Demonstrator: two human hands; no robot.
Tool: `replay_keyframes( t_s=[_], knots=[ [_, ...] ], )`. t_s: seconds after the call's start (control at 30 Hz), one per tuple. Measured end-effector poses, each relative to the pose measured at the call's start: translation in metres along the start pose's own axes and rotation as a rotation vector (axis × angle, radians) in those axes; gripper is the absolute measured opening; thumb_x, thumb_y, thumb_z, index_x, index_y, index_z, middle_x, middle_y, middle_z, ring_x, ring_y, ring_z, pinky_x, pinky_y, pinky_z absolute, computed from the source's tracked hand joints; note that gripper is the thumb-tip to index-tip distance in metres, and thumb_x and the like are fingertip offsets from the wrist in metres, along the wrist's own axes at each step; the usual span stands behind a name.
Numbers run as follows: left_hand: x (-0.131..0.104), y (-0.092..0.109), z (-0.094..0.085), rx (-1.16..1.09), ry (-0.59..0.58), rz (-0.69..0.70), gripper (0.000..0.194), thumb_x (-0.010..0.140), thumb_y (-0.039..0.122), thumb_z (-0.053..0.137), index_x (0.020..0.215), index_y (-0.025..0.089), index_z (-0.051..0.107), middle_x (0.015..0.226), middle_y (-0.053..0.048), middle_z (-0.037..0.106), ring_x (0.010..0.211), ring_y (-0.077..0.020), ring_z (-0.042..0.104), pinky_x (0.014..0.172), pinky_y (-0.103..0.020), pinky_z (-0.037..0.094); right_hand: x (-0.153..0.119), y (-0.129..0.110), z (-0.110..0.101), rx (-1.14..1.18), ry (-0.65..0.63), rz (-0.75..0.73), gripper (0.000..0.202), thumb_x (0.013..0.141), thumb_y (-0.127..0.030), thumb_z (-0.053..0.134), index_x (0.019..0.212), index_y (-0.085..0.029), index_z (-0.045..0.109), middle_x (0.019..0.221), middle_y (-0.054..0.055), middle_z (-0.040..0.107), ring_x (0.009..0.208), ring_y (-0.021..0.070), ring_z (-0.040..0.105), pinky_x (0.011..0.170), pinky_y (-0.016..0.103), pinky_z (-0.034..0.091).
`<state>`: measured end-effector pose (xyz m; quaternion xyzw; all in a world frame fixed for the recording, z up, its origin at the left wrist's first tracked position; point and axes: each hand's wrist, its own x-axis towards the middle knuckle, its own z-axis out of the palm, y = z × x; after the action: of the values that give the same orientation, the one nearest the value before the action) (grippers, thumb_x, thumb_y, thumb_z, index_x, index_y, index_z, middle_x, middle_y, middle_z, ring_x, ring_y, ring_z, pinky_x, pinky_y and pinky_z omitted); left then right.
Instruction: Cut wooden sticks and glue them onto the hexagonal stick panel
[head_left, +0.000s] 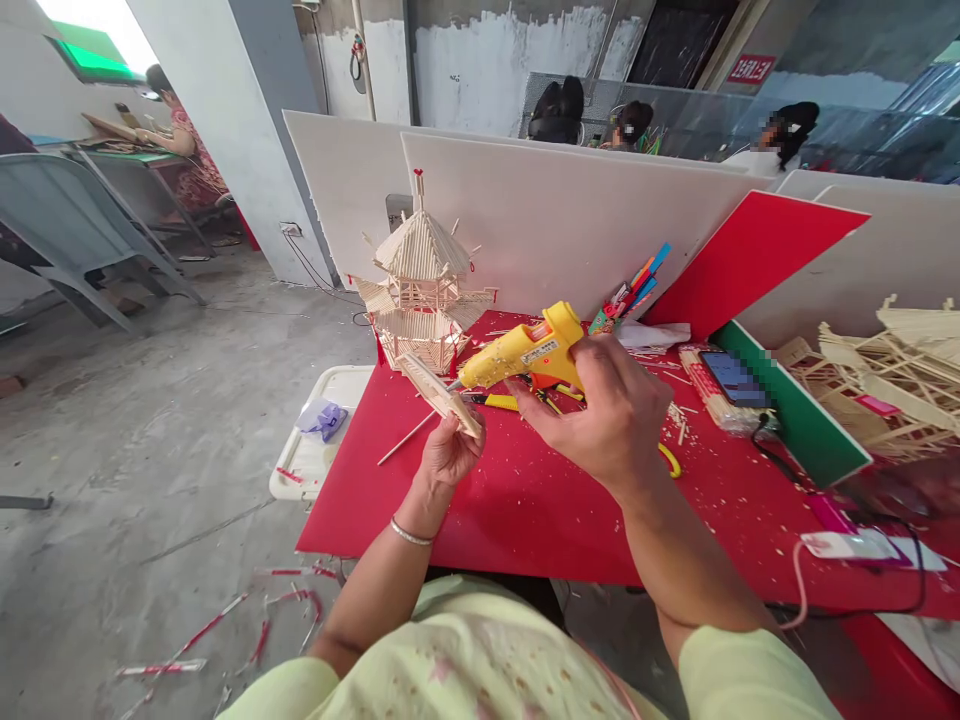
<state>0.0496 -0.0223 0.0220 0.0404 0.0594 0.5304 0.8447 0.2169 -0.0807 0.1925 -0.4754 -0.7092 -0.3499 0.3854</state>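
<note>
Pale yellow short-sleeved top, pinkish star print, thin light bracelet

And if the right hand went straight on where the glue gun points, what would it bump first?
Probably the wooden piece in the left hand: the right hand holds the glue gun with its nozzle close by, though touching is unclear.
</note>
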Motion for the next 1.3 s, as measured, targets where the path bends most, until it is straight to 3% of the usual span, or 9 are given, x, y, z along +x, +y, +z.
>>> replay_keyframes(
  t_s=[0.17, 0.43, 0.7, 0.87, 1.13, 1.3],
  knots=[
    [0.002, -0.001, -0.004, 0.101, -0.023, 0.032, 0.033, 0.068, 0.013, 0.093, 0.086, 0.020, 0.067, 0.075, 0.005, 0.066, 0.069, -0.0054, 0.066, 0.065, -0.012, 0.054, -0.006, 0.002, -0.010, -0.035, 0.002, -0.027, 0.041, 0.090, -0.051, 0.070, 0.112, -0.018, 0.061, 0.089, 0.007, 0.070, 0.073, 0.0205, 0.065, 0.061, 0.031, 0.042],
    [0.002, -0.004, -0.004, 0.128, -0.029, 0.036, 0.033, 0.067, 0.012, 0.092, 0.085, 0.020, 0.066, 0.074, 0.005, 0.065, 0.069, -0.0059, 0.065, 0.062, -0.012, 0.052, -0.010, 0.002, -0.016, -0.016, 0.010, -0.017, 0.027, 0.088, -0.033, 0.069, 0.110, -0.017, 0.062, 0.090, 0.006, 0.071, 0.075, 0.0212, 0.066, 0.062, 0.031, 0.042],
    [0.000, -0.004, -0.005, 0.156, -0.015, 0.040, 0.033, 0.067, 0.011, 0.091, 0.087, 0.020, 0.065, 0.078, 0.003, 0.067, 0.073, -0.0089, 0.069, 0.064, -0.016, 0.055, -0.009, 0.002, -0.012, -0.010, -0.002, -0.007, 0.028, 0.087, -0.029, 0.066, 0.112, -0.018, 0.062, 0.092, 0.007, 0.072, 0.078, 0.0226, 0.068, 0.064, 0.031, 0.045],
    [-0.001, -0.004, -0.005, 0.168, -0.062, 0.038, 0.043, 0.059, 0.013, 0.096, 0.087, 0.021, 0.064, 0.079, 0.005, 0.067, 0.072, -0.0083, 0.069, 0.064, -0.014, 0.055, -0.007, 0.001, -0.010, 0.000, 0.032, -0.026, 0.025, 0.087, -0.027, 0.065, 0.110, -0.017, 0.063, 0.092, 0.007, 0.073, 0.077, 0.0218, 0.069, 0.063, 0.030, 0.047],
    [0.000, -0.007, -0.008, 0.260, -0.045, 0.027, 0.038, 0.064, 0.019, 0.095, 0.086, 0.022, 0.064, 0.076, 0.004, 0.067, 0.072, -0.0105, 0.067, 0.065, -0.019, 0.054, -0.009, 0.000, -0.008, -0.027, -0.030, 0.023, 0.027, 0.092, -0.030, 0.058, 0.115, -0.018, 0.065, 0.093, 0.009, 0.073, 0.080, 0.0239, 0.069, 0.067, 0.032, 0.050],
    [-0.001, -0.008, -0.010, 0.299, -0.053, 0.023, 0.039, 0.064, 0.022, 0.096, 0.087, 0.022, 0.064, 0.076, 0.004, 0.066, 0.073, -0.0113, 0.067, 0.067, -0.020, 0.053, -0.006, -0.001, -0.008, -0.006, -0.001, 0.007, 0.028, 0.090, -0.026, 0.060, 0.116, -0.018, 0.063, 0.093, 0.009, 0.073, 0.079, 0.0226, 0.069, 0.065, 0.030, 0.048]
  ],
)
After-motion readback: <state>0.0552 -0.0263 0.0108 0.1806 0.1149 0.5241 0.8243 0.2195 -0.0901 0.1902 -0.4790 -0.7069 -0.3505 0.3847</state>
